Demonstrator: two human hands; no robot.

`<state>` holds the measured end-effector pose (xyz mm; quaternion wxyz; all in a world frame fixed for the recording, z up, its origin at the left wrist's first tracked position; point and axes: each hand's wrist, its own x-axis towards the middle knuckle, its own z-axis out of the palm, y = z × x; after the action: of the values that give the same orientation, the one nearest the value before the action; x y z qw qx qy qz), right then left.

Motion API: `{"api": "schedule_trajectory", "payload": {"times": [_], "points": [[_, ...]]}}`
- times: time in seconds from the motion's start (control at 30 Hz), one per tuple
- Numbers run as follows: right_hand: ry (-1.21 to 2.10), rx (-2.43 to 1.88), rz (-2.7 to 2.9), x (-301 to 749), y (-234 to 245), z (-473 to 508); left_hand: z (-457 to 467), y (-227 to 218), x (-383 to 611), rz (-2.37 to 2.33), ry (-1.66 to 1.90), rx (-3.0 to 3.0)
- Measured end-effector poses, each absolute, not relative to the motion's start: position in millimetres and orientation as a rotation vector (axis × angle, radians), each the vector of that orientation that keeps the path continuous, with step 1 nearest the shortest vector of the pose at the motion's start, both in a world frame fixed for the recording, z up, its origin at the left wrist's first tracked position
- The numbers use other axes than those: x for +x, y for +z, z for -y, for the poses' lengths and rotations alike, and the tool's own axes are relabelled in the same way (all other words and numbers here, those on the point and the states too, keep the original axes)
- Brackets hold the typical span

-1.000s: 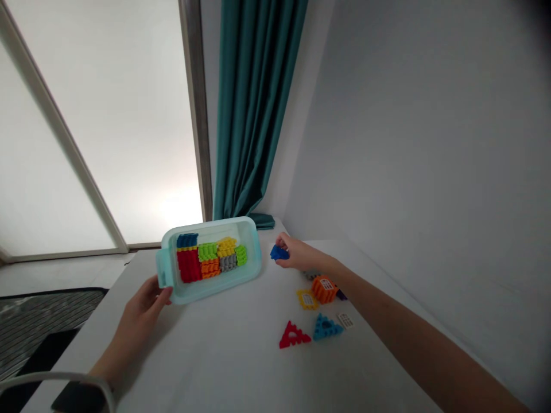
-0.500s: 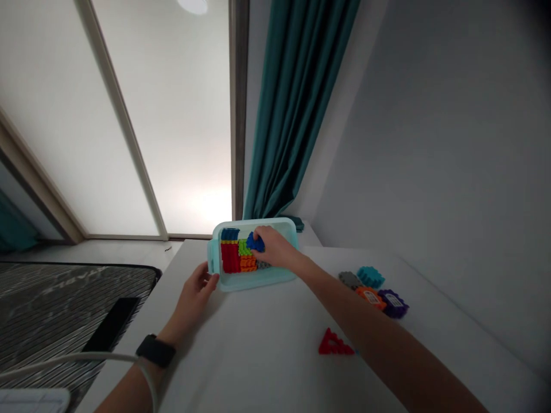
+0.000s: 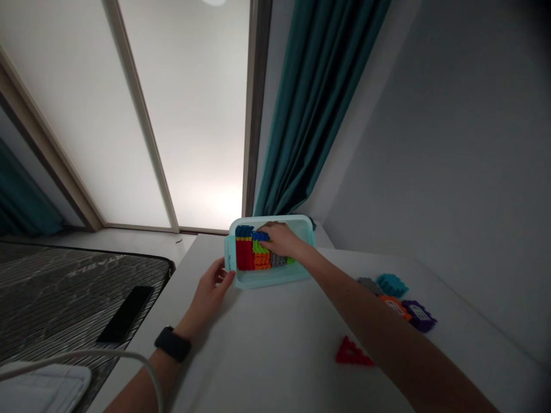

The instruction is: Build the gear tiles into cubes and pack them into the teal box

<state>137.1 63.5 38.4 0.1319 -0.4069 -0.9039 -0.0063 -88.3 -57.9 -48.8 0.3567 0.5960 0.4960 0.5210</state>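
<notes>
A pale teal plastic container (image 3: 275, 280) stands at the far side of the white table. It holds toothed building blocks packed side by side: red (image 3: 244, 255), green (image 3: 258, 248), orange (image 3: 262, 261), grey (image 3: 278, 261) and a blue one (image 3: 243, 231) at the back. My right hand (image 3: 282, 241) reaches into the container, its fingers closed on a blue block (image 3: 260, 236) that rests against the back row. My left hand (image 3: 215, 284), with a black watch on the wrist, grips the container's left end.
Loose pieces lie on the table to the right: grey (image 3: 368, 283), teal (image 3: 391, 284), orange (image 3: 394, 304), purple (image 3: 419, 315) and a red triangle (image 3: 353, 353). A teal curtain (image 3: 310, 126) hangs behind. A dark striped mat (image 3: 64, 287) lies on the left.
My right hand carried the blue block from the table's right side into the container and set it down at the back row. My view swung left; my left hand stayed on the container.
</notes>
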Motion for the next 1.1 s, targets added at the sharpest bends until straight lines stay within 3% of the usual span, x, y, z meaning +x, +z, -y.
{"api": "schedule_trajectory", "payload": {"times": [0.37, 0.77, 1.1], "points": [[0.278, -1.201, 2.532, 142.3, 24.4, -70.5, 59.1, -45.2, -88.1, -1.260, 1.333, 1.532], [0.292, -1.191, 2.427, 139.9, 24.3, -65.1, 60.8, -39.4, -87.6, -1.267, 1.333, 1.527], [0.309, -0.993, 2.361, 179.1, 21.4, 20.3, 62.7, -32.9, -86.0, -1.304, 1.358, 1.554]]}}
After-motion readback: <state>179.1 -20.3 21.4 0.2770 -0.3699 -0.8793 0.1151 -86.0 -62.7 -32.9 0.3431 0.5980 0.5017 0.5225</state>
